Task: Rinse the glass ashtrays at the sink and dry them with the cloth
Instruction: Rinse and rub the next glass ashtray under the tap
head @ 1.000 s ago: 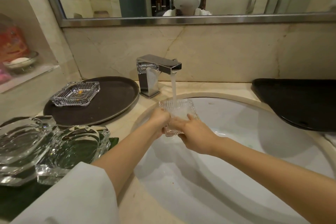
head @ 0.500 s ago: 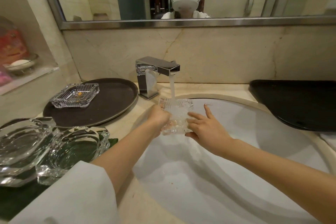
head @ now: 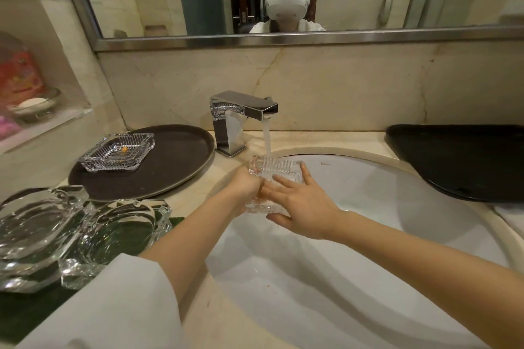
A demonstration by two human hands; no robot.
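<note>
A ribbed square glass ashtray (head: pixel 279 171) is tilted on edge under the running water of the chrome faucet (head: pixel 241 119), over the white sink (head: pixel 368 235). My left hand (head: pixel 245 187) grips its left side. My right hand (head: pixel 300 204) lies against its face with fingers spread and straight, thumb under the lower edge. A second ribbed ashtray (head: pixel 119 151), with an orange speck inside, sits on the round brown tray (head: pixel 175 167). Two large smooth glass ashtrays (head: pixel 37 227) (head: pixel 119 235) stand at the near left on a dark green cloth (head: pixel 34 309).
A black tray (head: pixel 465 161) lies on the counter to the right of the sink. A wall niche at the far left holds a small glass dish (head: pixel 34 106) and colourful packets. A mirror runs above the marble backsplash.
The ashtray has been turned more upright under the stream. My right hand has opened from gripping its edge to lying flat with spread fingers on its face.
</note>
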